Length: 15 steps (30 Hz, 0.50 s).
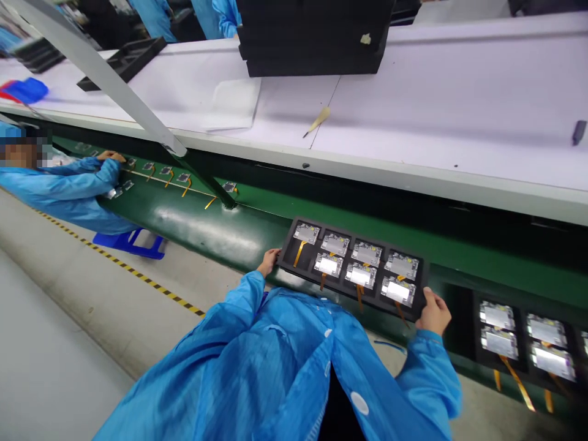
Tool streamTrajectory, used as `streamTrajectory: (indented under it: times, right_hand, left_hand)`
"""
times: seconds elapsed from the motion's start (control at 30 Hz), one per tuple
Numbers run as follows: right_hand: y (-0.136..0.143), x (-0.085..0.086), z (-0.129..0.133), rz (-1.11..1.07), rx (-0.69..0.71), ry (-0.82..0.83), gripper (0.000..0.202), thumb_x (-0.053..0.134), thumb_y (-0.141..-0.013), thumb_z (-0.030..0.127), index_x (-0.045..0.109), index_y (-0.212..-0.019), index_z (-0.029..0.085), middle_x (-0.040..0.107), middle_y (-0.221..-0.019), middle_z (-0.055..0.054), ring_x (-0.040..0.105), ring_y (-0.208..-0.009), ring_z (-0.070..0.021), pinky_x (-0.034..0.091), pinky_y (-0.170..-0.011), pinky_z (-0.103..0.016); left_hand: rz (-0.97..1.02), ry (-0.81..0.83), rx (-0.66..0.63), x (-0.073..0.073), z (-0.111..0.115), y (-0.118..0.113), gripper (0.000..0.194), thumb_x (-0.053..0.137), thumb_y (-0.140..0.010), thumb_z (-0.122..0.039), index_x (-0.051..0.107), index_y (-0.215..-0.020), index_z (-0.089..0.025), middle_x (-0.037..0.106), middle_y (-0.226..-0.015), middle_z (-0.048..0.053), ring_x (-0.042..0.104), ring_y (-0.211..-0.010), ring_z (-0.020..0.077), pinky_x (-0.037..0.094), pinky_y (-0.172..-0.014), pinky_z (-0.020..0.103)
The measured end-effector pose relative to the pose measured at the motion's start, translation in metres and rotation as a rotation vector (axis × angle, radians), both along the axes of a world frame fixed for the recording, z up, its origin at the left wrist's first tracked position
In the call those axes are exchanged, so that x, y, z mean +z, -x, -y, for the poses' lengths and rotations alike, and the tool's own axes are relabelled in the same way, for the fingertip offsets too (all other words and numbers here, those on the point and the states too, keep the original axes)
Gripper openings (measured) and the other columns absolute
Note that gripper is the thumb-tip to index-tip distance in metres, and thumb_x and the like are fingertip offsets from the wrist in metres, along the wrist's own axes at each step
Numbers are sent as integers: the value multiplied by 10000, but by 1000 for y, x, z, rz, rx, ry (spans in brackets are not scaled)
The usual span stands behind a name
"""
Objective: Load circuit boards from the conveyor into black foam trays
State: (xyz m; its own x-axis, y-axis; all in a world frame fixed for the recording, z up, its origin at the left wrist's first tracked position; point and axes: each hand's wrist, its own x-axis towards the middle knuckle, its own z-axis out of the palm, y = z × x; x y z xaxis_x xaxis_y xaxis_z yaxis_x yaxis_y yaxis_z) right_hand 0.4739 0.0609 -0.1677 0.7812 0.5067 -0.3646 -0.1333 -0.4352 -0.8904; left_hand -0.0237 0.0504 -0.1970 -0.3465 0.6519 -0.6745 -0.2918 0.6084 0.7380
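A black foam tray (pixel 351 290) is held level in front of my body, over the edge of the green bench. My left hand (pixel 269 261) grips its left end, and my right hand (pixel 433 312) grips its right end. Several silver circuit boards (pixel 365 252) lie in its compartments in two rows, with orange flex strips, some hanging past the near edge. In the leftmost compartment, one board (pixel 306 233) sits at the back with its strip (pixel 299 253) pointing toward me.
A second tray of boards (pixel 522 331) lies at the right. Single boards (pixel 184 178) line the green bench (pixel 206 226) leftward, where a person in blue (pixel 59 190) works. A white shelf (pixel 413 104) carries stacked black trays (pixel 312 43); a grey post (pixel 105 73) slants at left.
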Motion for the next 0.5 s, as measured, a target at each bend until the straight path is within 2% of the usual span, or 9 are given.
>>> streamTrajectory:
  times: [0.07,0.13,0.2,0.27,0.33,0.4,0.5]
  right_hand:
    - [-1,-2,1,-1,-4,2,587,893,-470,627,626,-767,196,594,-719,42,534,-700,-133,527,-713,-321]
    - [-2,-4,2,22,-11,5,606,903,-461,647,633,-763,196,611,-723,30,541,-700,-142,531,-696,-327]
    - [-4,-5,3,65,-10,6,619,901,-456,669,638,-759,198,612,-713,17,549,-699,-159,540,-674,-342]
    - [-5,-5,3,116,6,12,629,886,-467,699,634,-763,204,603,-704,10,564,-705,-178,556,-671,-360]
    - [-6,-4,4,169,15,24,638,861,-469,726,631,-768,211,596,-703,6,582,-725,-197,580,-709,-389]
    - [-7,-2,5,216,4,36,635,834,-445,730,632,-760,216,589,-708,2,592,-747,-214,600,-779,-431]
    - [-8,1,6,277,-8,66,593,788,-422,702,635,-739,225,581,-716,-5,605,-773,-239,600,-906,-494]
  left_hand:
    - [-96,63,16,-2,-1,10,260,791,-822,-368,611,-830,-180,618,-710,24,657,-703,183,561,-721,305]
    - [-198,92,16,1,-14,27,186,747,-837,-308,624,-884,-176,645,-776,39,677,-756,179,576,-754,307]
    - [-308,95,19,8,-35,49,163,706,-850,-266,657,-973,-171,683,-891,71,707,-916,208,596,-849,338]
    - [-429,85,21,15,-58,72,220,687,-843,-225,686,-1053,-159,702,-1110,129,672,-1173,260,573,-1012,399]
    - [-542,67,12,22,-78,95,273,685,-811,-158,708,-1081,-136,607,-1416,189,529,-1424,311,463,-1192,442]
    - [-624,52,-10,29,-95,117,320,684,-768,-84,721,-1086,-110,416,-1642,208,362,-1564,362,330,-1296,466]
    - [-831,127,-193,36,-117,146,427,686,-775,-66,709,-1201,-78,252,-1742,224,285,-1588,440,314,-1291,540]
